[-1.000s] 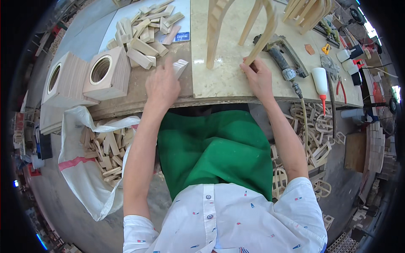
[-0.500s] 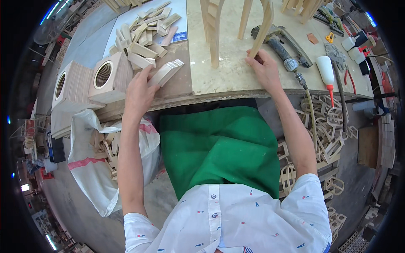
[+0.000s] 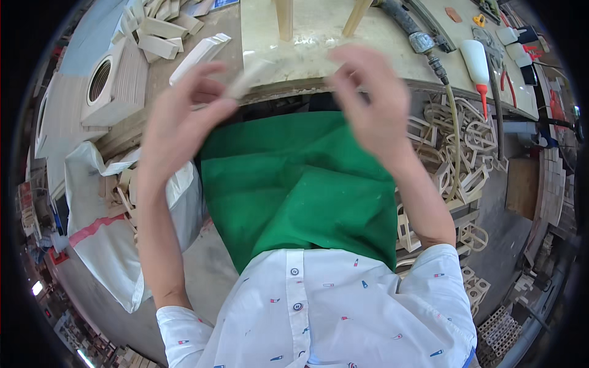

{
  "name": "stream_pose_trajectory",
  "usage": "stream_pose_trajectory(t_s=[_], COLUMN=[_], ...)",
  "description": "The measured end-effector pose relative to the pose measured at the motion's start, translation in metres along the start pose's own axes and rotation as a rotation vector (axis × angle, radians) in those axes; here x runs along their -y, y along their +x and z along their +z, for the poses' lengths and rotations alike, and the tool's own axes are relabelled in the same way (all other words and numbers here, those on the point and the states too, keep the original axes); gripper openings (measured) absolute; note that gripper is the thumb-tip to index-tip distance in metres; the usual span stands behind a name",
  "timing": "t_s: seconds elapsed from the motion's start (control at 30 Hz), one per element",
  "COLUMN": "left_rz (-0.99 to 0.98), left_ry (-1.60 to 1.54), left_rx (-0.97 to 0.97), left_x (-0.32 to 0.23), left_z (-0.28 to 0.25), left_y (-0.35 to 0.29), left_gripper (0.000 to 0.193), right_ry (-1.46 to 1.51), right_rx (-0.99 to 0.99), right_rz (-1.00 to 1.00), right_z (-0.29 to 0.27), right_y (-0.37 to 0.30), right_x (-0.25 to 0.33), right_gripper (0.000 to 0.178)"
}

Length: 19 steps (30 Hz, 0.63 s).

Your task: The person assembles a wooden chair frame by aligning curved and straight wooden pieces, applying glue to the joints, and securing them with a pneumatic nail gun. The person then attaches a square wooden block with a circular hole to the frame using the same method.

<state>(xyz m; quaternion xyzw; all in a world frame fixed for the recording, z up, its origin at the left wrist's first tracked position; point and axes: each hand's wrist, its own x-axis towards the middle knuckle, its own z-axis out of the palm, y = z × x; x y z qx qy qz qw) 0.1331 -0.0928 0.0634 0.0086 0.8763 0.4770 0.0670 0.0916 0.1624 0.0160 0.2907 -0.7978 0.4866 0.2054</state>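
A small pale wooden block (image 3: 250, 80), smeared by motion, is pinched between the thumb and fingers of my left hand (image 3: 187, 110) at the bench's front edge. Just beyond that hand, a short row of slanted wood pieces (image 3: 199, 58) lies on the brown board. My right hand (image 3: 375, 101), also blurred, hovers over the front edge with thumb and fingers apart and nothing visible between them. Two upright wooden legs, a left one (image 3: 284, 21) and a right one (image 3: 357, 17), stand on the pale plywood top (image 3: 294, 64); their upper parts are out of view.
Loose wood blocks (image 3: 162, 37) are piled at the far left, behind a box-like wooden stack with a round hole (image 3: 116, 80). On the right lie an air tool (image 3: 411, 30) with its hose and a glue bottle (image 3: 475, 64). A white sack (image 3: 98, 233) of offcuts stands lower left.
My right hand has let go of the wooden leg and come back toward me. My left hand has lifted one block off the row and moved it inward. The view has shifted.
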Motion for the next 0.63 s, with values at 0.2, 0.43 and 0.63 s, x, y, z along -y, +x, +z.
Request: stream_pose_trajectory(t_s=[0.2, 0.43, 0.63], left_rz=[-0.065, -0.001, 0.169], left_ry=[-0.232, -0.196, -0.055], left_rx=[0.269, 0.04, 0.141], left_x=[-0.023, -0.007, 0.006], left_z=[0.04, 0.038, 0.03], left_y=[0.038, 0.075, 0.127], left_gripper=[0.035, 0.041, 0.052], right_ry=[-0.182, -0.291, -0.387], right_rx=[0.222, 0.17, 0.158], right_rz=[-0.191, -0.087, -0.081], right_z=[0.017, -0.007, -0.013], right_y=[-0.003, 0.024, 0.042], right_x=[0.01, -0.017, -0.051], right_gripper=[0.027, 0.017, 0.016])
